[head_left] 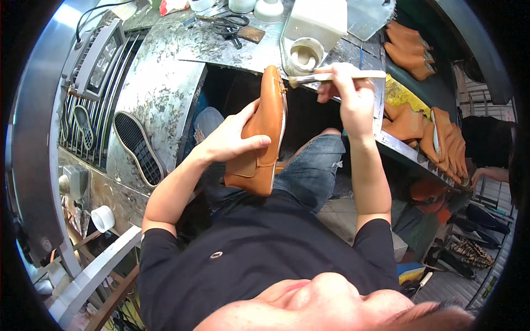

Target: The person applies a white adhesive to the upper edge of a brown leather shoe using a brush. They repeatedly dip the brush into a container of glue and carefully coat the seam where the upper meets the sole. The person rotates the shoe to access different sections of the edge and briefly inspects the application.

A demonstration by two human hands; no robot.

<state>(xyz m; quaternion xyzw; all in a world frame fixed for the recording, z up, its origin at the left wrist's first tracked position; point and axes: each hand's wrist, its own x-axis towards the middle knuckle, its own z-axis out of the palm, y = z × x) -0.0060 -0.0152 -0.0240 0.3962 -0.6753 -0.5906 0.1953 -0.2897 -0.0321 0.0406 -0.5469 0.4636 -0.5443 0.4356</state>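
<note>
Seated at a paint-flecked metal workbench (165, 83), a person works on a tan leather ankle boot (259, 132) held upright over the lap, toe end up near the bench edge, heel end down by the knee in blue jeans (314, 171). Left hand (229, 138) wraps the boot's side, thumb laid across the upper, fingers behind & mostly hidden. Right hand (350, 94) is closed in a pinch round the pale handle of a brush (337, 75), held roughly level; its bristle tip sits at the boot's top edge, just below a round white glue pot (305, 55) on the bench. Behind the pot: a white plastic container (317, 19). Black scissors (229, 25) lie farther back on the bench w/ white cups nearby. A black ribbed shoe sole (137, 146) rests on the bench's curved left face; a second sole (84, 127) lies on the grille beside it. At right, a shelf holds a row of matching tan boot uppers (436, 140), more above (408, 47). Another person's arm (491, 174) shows at far right, well apart from the work.
</note>
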